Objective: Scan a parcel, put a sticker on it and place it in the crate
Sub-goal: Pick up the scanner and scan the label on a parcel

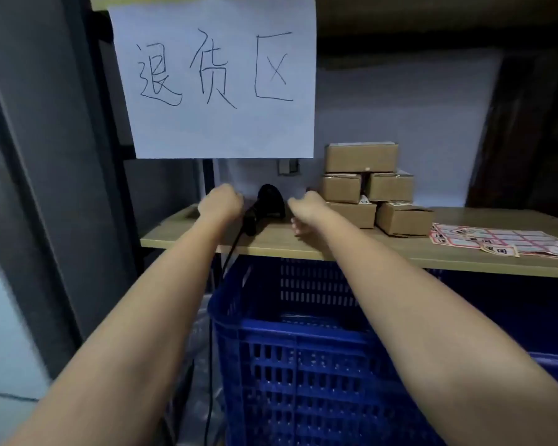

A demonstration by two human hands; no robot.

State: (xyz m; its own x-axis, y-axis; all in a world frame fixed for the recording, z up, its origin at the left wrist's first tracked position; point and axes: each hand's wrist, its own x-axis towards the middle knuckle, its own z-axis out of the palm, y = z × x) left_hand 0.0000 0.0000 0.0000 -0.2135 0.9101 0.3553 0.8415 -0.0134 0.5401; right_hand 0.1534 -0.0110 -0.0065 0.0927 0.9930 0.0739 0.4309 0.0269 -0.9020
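Observation:
A black handheld scanner [269, 201] lies on the wooden shelf [351, 249], its cable hanging over the front edge. My left hand [219, 202] hovers just left of it, fingers curled, holding nothing. My right hand [305, 210] hovers just right of the scanner, fingers bent downward, also with nothing in it. Several small cardboard parcels [368, 188] are stacked right of my right hand. Sheets of red-bordered stickers [500, 241] lie further right on the shelf. A blue plastic crate [303, 365] stands below the shelf, between my forearms.
A white paper sign [219, 78] with handwritten characters hangs above the scanner. A dark shelf upright [87, 156] rises at the left. A grey wall socket [287, 166] sits behind the scanner. Clear plastic wrap lies on the floor left of the crate.

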